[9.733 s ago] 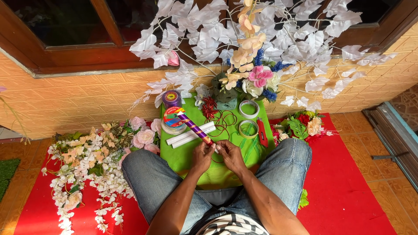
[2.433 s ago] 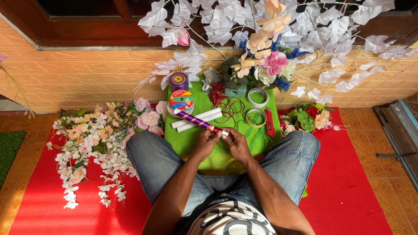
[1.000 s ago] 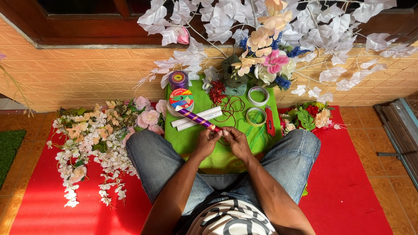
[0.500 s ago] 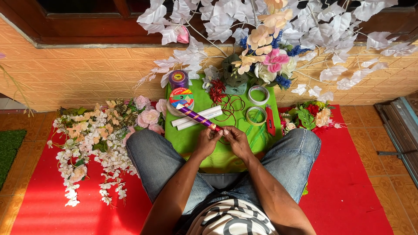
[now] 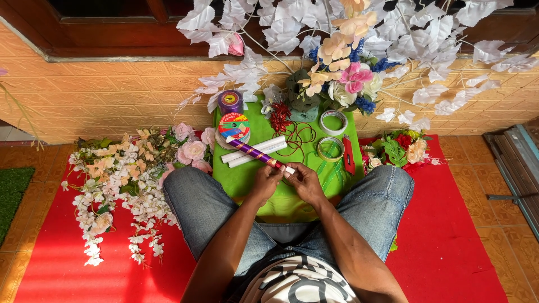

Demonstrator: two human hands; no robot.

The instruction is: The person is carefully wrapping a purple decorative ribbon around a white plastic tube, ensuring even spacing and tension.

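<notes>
A red mat [image 5: 460, 235] covers a tiled floor in front of a low tan brick wall [image 5: 112, 95] with a dark wooden window frame above it, and a bright green cloth [image 5: 241, 179] lies on the mat between the knees of a seated person in jeans. The left hand [image 5: 265, 182] and the right hand [image 5: 303, 182] meet over the cloth, both closed around the near end of one stick wrapped in purple ribbon [image 5: 252, 152], which slants up and to the left away from the fingers; its white tip shows just beside the right thumb. Two plain white sticks [image 5: 254, 152] lie side by side under the wrapped one. Beyond them stand two ribbon spools, one with a multicoloured label [image 5: 234, 125] and one purple [image 5: 230, 102] behind it. Two rolls of tape rest on the right half of the cloth, a white one [image 5: 333, 122] and a greenish one [image 5: 330, 148], with one red cutter [image 5: 349, 155] just beside the latter. A tangle of dark red wire [image 5: 297, 134] sits between spools and rolls. One heap of pale pink and white artificial flowers [image 5: 123, 174] spreads over the mat to the left, a smaller bunch [image 5: 401, 150] lies to the right, and one arrangement with white leaves [image 5: 337, 67] rises against the wall.
</notes>
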